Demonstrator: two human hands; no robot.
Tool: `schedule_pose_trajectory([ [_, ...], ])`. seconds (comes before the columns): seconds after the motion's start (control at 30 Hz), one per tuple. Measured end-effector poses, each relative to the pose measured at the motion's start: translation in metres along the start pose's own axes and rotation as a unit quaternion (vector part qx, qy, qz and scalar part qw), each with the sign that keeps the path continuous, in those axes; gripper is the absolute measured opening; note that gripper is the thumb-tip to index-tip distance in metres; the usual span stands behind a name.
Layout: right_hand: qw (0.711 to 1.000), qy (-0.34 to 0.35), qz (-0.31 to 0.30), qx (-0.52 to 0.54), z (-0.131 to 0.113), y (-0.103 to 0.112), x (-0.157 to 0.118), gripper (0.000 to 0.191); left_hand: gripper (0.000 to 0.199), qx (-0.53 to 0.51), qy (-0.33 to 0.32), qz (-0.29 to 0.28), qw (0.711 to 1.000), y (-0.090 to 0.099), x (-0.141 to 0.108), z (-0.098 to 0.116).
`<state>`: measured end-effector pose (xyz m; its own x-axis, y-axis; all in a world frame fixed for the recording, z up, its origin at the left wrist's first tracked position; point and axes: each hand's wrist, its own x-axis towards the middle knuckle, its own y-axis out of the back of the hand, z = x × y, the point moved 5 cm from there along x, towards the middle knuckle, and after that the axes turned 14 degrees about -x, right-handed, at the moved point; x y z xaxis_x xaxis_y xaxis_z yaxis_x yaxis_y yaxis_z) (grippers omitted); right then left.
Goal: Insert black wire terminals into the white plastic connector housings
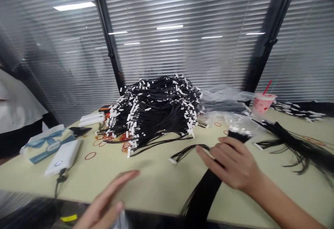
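Observation:
A thick bundle of black cables [205, 190] with white connectors at its upper end is gripped by my right hand [232, 163], and its loose end hangs over the table's front edge. My left hand [108, 199] is apart from it, fingers stretched out and nothing in them, near the front edge. Just left of my right hand, a few black cables with a white connector [172, 160] lie on the table. Behind both hands rises a large pile of black cables [161, 114] with many white connectors.
On the table [156, 183] are a tissue pack [49, 144], a white power bank [64, 157] with a cord, and rubber bands [90, 156]. Clear plastic bags [221, 97], a pink cup [263, 103] and more black cables [294, 138] lie right. A person's white garment [18, 100] shows far left.

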<state>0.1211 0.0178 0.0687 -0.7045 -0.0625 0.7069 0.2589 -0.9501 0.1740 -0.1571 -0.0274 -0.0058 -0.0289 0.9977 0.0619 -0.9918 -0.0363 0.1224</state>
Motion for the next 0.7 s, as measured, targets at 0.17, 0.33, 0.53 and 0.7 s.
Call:
schedule_pose_trajectory([
  [0.17,0.996,-0.007,-0.007,0.084,-0.048,-0.002,0.014,0.034,0.08,-0.131,-0.047,-0.209,0.968,-0.133,0.025,0.006],
  [0.33,0.979,-0.194,-0.056,-0.017,-0.021,0.0,-0.006,0.037,0.044,-0.231,0.16,-0.145,0.949,-0.165,0.043,-0.03],
  [0.53,0.936,-0.234,-0.081,0.249,-0.021,-0.007,-0.026,0.014,0.031,-0.257,0.163,-0.092,0.948,-0.163,0.048,-0.035],
  [0.7,0.947,-0.207,-0.084,0.23,-0.034,-0.014,-0.027,0.023,0.042,-0.212,0.131,-0.127,0.96,-0.17,0.043,-0.026],
])
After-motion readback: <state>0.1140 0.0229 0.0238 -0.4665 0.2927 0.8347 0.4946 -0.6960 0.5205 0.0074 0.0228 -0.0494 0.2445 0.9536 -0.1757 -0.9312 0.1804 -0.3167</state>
